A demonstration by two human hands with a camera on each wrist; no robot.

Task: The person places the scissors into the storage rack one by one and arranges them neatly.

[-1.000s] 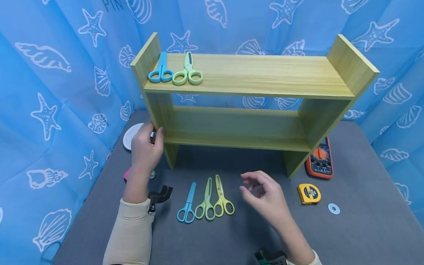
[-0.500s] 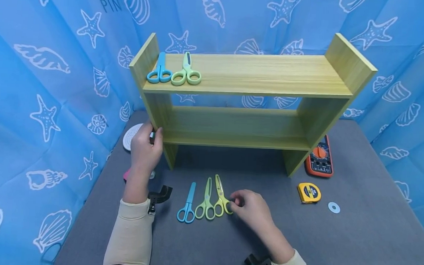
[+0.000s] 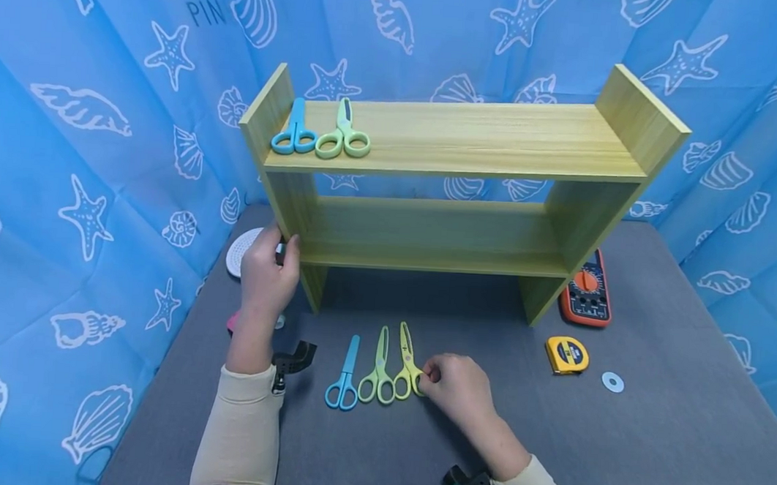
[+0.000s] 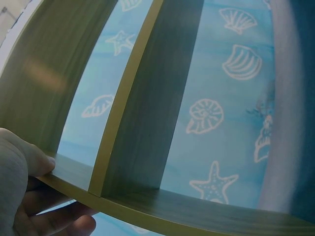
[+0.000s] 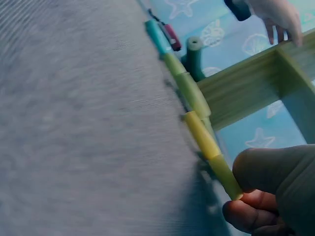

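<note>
The right hand (image 3: 460,385) pinched the yellow scissors (image 3: 407,352) by the outer handle loop, thumb against fingertips. They were at the right end of the row at the table (image 3: 655,439), blades toward the shelf (image 3: 473,137); couldn't tell whether the handle was off the cloth. Good handling probably called for a firm pinch and straight lift: the light-green scissors (image 3: 382,352) sat just beside and could get dragged, and a 1-loop hold might let the blades swing. The left hand (image 3: 270,273) gripped the shelf's left side panel, best done lightly to avoid shaking. The shelf's top tier bore 2 pairs, left end: blue scissors (image 3: 296,124) and pale-green scissors (image 3: 344,123).
</note>
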